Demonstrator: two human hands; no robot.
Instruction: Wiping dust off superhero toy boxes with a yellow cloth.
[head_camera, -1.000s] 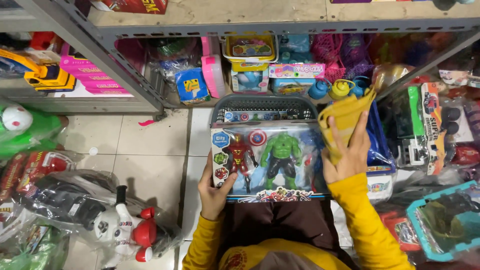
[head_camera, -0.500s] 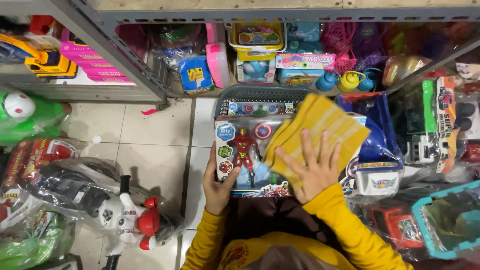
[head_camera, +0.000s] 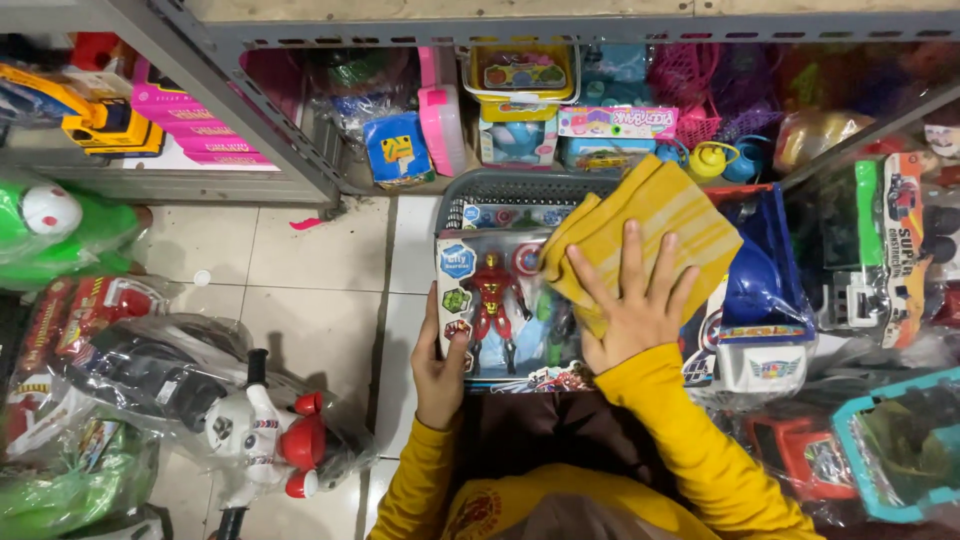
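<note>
Gripping the left edge of a boxed action-figure toy with a clear plastic window (head_camera: 500, 310), our left hand (head_camera: 440, 365) closes on it, while our right hand (head_camera: 630, 310) presses flat, fingers spread, on a folded yellow cloth (head_camera: 650, 225) over the box's right side, above a grey plastic basket (head_camera: 500, 185).

Pale tiled floor (head_camera: 310, 270) beneath grey metal shelving (head_camera: 250, 110) crowded with packaged toys (head_camera: 520, 110).

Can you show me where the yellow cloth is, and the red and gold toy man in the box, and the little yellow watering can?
Folded yellow striped cloth (head_camera: 655, 225), head view, on its middle above the fingers.
Red and gold toy figure (head_camera: 491, 297), head view, on its chest.
Small yellow toy watering can (head_camera: 712, 160), head view, on its body.
</note>
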